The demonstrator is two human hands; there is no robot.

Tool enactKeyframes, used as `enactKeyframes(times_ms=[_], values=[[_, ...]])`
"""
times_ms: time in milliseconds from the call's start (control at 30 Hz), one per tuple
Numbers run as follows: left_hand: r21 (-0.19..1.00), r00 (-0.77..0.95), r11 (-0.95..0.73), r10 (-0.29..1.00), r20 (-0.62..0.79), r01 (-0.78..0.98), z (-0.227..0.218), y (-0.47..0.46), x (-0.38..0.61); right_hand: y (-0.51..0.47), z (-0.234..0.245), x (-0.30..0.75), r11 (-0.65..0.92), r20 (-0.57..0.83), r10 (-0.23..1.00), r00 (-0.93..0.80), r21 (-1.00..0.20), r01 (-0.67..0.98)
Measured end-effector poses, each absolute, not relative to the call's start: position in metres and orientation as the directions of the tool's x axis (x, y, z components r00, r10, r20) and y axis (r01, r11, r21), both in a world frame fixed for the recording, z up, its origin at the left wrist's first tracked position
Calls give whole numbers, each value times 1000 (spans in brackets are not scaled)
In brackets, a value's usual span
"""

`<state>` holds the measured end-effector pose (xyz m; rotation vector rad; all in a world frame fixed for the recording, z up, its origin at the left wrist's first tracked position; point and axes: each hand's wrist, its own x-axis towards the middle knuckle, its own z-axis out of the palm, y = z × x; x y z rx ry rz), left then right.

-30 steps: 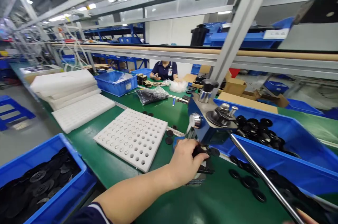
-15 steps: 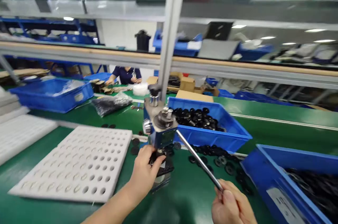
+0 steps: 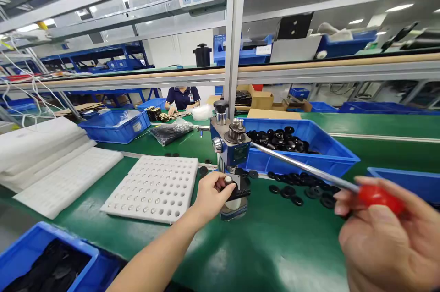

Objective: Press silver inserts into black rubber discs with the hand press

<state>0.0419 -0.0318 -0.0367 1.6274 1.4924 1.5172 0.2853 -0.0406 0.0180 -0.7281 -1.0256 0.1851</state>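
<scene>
A blue hand press (image 3: 235, 151) stands on the green bench, with a long metal lever (image 3: 302, 163) reaching out to the right. My right hand (image 3: 381, 246), slightly blurred, is curled round the red ball knob (image 3: 380, 198) at the lever's end. Under the press head, my left hand (image 3: 211, 195) pinches a small black piece with a pale round top (image 3: 228, 179); the fingers partly hide it. Left of the press lies a white foam tray (image 3: 144, 186), with small round pieces in many of its holes and dark openings on its right side.
Black discs (image 3: 292, 191) lie loose right of the press. Behind them a blue bin (image 3: 330, 159) holds black parts; another blue bin (image 3: 395, 175) stands at right. White foam sheets (image 3: 79, 177) and a bin of dark items (image 3: 85, 248) are at left. A person (image 3: 184, 97) sits across the bench.
The lever has swung up from a steep downward slant to a flatter angle, with my right hand moving up on it. My left hand stays at the press. The view has shifted.
</scene>
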Motion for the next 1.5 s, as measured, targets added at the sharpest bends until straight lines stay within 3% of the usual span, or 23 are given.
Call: enactKeyframes(times_ms=[100,167,300,400,667,867,1167,1333,1500], values=[[983,-150,-166,973,175,73,-40,-55,37,-47,31,282,837,739,430,519,-542,78],[981,-30,-12,1000,6,-191,-46,-69,34,-55,24,275,821,757,477,446,-565,80],[806,174,263,964,-200,-531,-68,-91,30,-71,-17,253,680,699,704,121,-714,166],[693,212,361,932,-294,-624,-87,-100,30,-79,-46,235,674,662,738,-133,-711,198],[606,261,441,894,-365,-662,-103,-101,32,-84,-71,218,637,572,761,-306,-749,181],[623,258,445,892,-370,-643,-109,-101,35,-87,-83,216,541,461,820,-341,-818,195],[701,282,441,898,-339,-561,-117,-100,37,-87,-92,220,338,213,889,-405,-902,269],[733,257,438,899,-355,-521,-127,-103,40,-85,-95,226,294,151,899,-412,-904,310],[915,140,303,952,-274,-267,-122,-103,40,-83,-96,234,262,43,865,-501,-889,375]])
